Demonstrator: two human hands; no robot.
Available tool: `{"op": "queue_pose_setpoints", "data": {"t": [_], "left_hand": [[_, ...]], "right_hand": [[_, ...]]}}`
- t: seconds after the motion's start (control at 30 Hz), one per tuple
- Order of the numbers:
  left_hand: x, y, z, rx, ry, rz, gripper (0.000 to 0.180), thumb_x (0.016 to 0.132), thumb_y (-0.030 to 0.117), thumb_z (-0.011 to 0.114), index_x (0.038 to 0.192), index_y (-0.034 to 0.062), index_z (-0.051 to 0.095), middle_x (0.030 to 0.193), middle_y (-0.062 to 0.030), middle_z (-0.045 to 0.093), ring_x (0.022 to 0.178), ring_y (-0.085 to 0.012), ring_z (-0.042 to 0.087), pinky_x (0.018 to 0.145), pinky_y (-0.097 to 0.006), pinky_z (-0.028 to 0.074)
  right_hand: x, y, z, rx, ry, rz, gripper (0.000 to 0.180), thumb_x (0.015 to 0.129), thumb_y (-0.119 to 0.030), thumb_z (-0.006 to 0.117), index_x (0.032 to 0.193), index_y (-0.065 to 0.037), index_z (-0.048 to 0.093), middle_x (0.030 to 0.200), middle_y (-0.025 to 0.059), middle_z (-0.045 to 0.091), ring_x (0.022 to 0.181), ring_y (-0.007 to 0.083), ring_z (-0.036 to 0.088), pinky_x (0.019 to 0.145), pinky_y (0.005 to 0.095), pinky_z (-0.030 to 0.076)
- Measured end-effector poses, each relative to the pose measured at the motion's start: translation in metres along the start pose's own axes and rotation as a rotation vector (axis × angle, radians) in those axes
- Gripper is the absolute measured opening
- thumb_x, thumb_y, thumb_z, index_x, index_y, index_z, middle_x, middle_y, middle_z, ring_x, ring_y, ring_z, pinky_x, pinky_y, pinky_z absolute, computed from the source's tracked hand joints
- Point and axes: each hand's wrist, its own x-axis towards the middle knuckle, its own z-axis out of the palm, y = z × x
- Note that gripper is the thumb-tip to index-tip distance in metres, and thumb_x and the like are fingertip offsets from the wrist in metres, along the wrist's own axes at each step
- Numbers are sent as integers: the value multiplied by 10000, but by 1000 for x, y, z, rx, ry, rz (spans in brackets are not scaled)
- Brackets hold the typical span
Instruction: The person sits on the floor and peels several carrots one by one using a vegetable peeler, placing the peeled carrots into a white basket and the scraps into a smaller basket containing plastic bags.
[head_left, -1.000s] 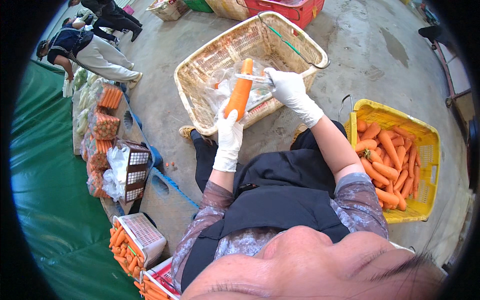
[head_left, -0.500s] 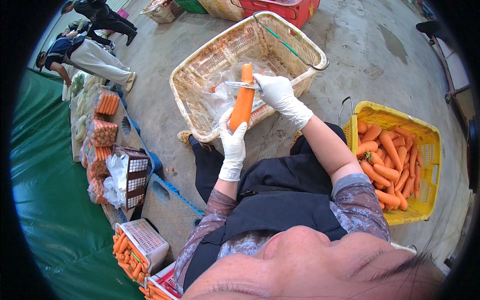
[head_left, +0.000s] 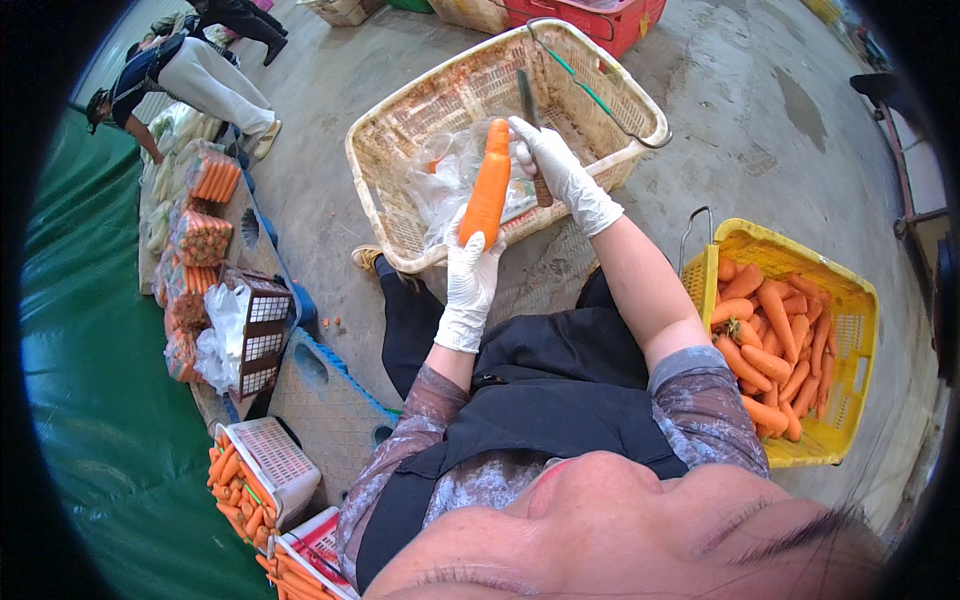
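Note:
My left hand, in a white glove, is closed round the lower, thick end of a large orange carrot that points up and away from me. A ring-shaped step shows near the carrot's far end. My right hand, also gloved, holds a knife with its blade pointing away and its brown handle below the palm. The right forefinger reaches to the carrot's far end, seemingly touching it. Beneath both hands stands a dirty cream plastic crate, holding crumpled clear plastic bags and an orange piece.
To my right, a yellow crate is heaped with carrots. Bagged carrots and a brown basket line a pallet on the left. Carrot-filled crates stand lower left. A person bends over vegetables farther off.
The knife has come off the carrot and swung from lying across it to pointing away beside it. My right forefinger has stretched to the carrot's tip. The left hand keeps its hold.

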Motion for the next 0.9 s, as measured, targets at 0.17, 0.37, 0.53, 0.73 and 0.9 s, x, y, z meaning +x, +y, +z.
{"op": "queue_pose_setpoints", "data": {"t": [0.17, 0.37, 0.53, 0.73, 0.9], "left_hand": [[2, 8, -21, 585, 42, 317, 592, 794, -95, 623, 1321, 83, 423, 1296, -67, 455, 1184, -193, 473, 1028, -337, 382], [3, 37, -6, 769, 81, 575, 635, 696, -114, 697, 1248, 68, 441, 1233, -98, 507, 1157, -206, 498, 1019, -351, 393], [6, 49, 13, 803, 69, 633, 623, 666, -73, 766, 1223, 31, 507, 1126, -49, 554, 1027, -131, 550, 904, -293, 467], [-1, 41, -5, 938, 106, 633, 608, 672, -7, 782, 1226, 35, 535, 1121, -25, 551, 936, -109, 543, 822, -266, 478], [-6, 37, 15, 497, 3, 329, 526, 791, 88, 710, 1268, 48, 493, 1152, -54, 559, 1047, -178, 569, 883, -311, 511]], "right_hand": [[-13, -3, 17, -107, -87, -93, 284, 897, -291, 621, 1057, -57, 639, 666, -50, 519, 508, 48, 415, 494, 200, 342], [-6, -3, 4, -204, 54, -317, 438, 841, -297, 680, 1220, -98, 587, 968, -12, 651, 663, 42, 513, 548, 201, 418], [-11, 4, -8, -217, 134, -136, 355, 819, -291, 716, 1100, -89, 635, 862, 16, 662, 567, 76, 521, 476, 220, 410], [-36, 24, -5, -853, 16, -753, 209, 800, -111, 677, 1008, -128, 678, 716, 58, 640, 585, 186, 599, 575, 307, 493], [-89, 11, 16, -1185, -25, -1074, 222, 735, -157, 665, 954, -187, 643, 760, 57, 660, 687, 251, 655, 588, 373, 511]]}}
